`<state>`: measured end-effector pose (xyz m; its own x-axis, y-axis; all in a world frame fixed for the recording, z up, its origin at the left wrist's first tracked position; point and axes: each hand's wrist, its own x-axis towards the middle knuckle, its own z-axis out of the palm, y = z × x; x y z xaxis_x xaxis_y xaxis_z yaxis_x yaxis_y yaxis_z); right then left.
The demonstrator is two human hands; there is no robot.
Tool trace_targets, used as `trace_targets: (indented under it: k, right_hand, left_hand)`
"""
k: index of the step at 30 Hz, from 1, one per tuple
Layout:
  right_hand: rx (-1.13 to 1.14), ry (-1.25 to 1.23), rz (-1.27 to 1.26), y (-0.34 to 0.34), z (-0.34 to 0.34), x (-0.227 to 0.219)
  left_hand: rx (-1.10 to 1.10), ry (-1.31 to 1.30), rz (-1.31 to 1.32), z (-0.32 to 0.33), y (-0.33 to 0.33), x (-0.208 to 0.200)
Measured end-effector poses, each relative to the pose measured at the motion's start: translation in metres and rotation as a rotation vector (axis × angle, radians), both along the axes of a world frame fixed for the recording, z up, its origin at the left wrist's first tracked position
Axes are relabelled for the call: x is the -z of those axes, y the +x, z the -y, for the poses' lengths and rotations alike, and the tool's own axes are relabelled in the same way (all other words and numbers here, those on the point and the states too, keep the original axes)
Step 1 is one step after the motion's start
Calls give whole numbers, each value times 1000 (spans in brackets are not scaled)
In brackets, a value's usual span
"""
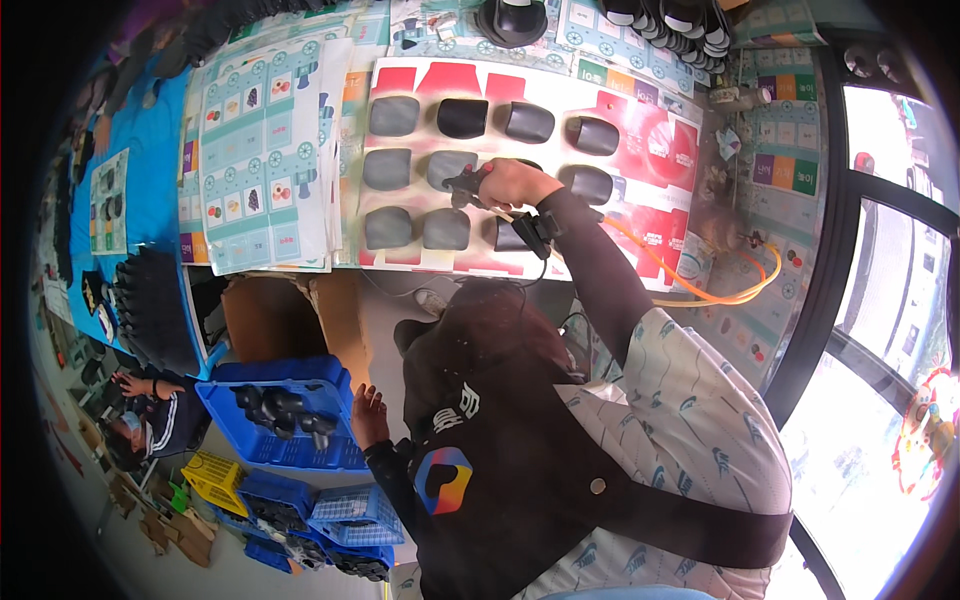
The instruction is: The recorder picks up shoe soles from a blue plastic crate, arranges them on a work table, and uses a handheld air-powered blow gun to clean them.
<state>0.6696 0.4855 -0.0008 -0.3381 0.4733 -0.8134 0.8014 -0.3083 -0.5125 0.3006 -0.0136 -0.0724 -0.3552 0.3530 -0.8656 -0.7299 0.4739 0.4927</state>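
Note:
My right hand (pixel 515 185) is closed around a small dark spray gun (pixel 464 187), held over the red and white board (pixel 660 240). The gun's front end points left, close above a grey rounded piece (pixel 448 163). Several such pieces lie in rows on the board: those on the left look matt grey, while a piece (pixel 592 135) on the right is darker and shinier. My hand and the gun partly hide some of them. Low on the left, my left hand (pixel 369 416) hangs with its fingers apart, holding nothing, beside a blue crate (pixel 215 400).
An orange air hose (pixel 640 245) runs from my right hand toward the right side of the table. Stacked printed sheets (pixel 260 160) lie left of the board. Black pieces (pixel 680 25) are piled behind. At far left another person (pixel 155 410) works near a blue-covered table (pixel 140 150).

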Motion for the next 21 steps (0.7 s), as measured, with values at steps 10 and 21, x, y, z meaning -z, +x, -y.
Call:
trace_targets:
  k: [10, 21]
  right_hand:
    - [22, -21, -51, 7, 1, 14]
    - [13, 48, -7, 6, 0, 6]
  left_hand:
    - [3, 3, 16, -14, 9, -6]
    - [31, 31, -11, -15, 12, -8]
